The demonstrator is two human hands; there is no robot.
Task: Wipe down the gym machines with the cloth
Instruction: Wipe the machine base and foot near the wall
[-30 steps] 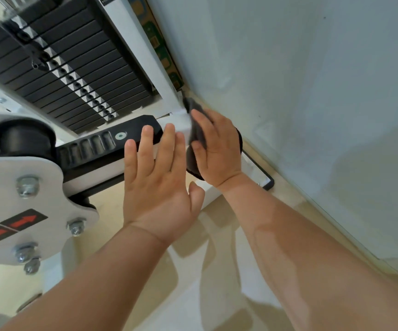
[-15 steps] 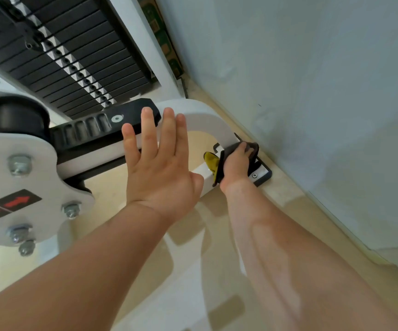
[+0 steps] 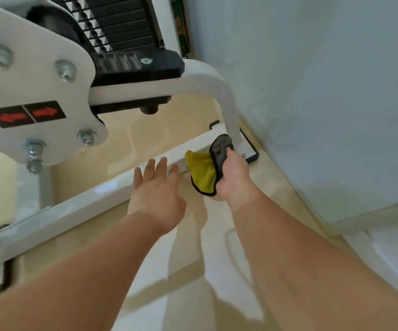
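Looking down from the head camera at the foot of a white-painted steel gym machine (image 3: 226, 101), close to a pale wall (image 3: 312, 91).

Grips in the right hand (image 3: 235, 173) a soft microfibre cloth (image 3: 202, 174), yellow on one face, grey on the other, hemmed all round in black stitching. Bunched and creased rather than spread flat. Fingers curled tight around the grey part, mostly hidden under the fist. Pushes the grey end against the bottom of the machine's curved white tube, right at the junction with a black-rimmed foot plate (image 3: 252, 149); probably in contact there, though motion blur and the fist hide the exact spot. Leaves the yellow part hanging loose on the left of the fist, over the end of a long white base rail (image 3: 73, 206).

Long axis of the cloth roughly in line with the right forearm: grey end pointing away from the person toward the tube, yellow end trailing back toward the wrist and down to the glossy beige tiled floor (image 3: 145, 130).

Holds the left hand (image 3: 157, 189) palm down at the base rail, fingers straight and slightly apart, gripping nothing; cannot tell whether touching the rail or just above it.

Higher up, a black weight stack (image 3: 121, 27), and at left a white bolted side plate (image 3: 37, 68) bearing a black label with two red arrows (image 3: 24, 113).
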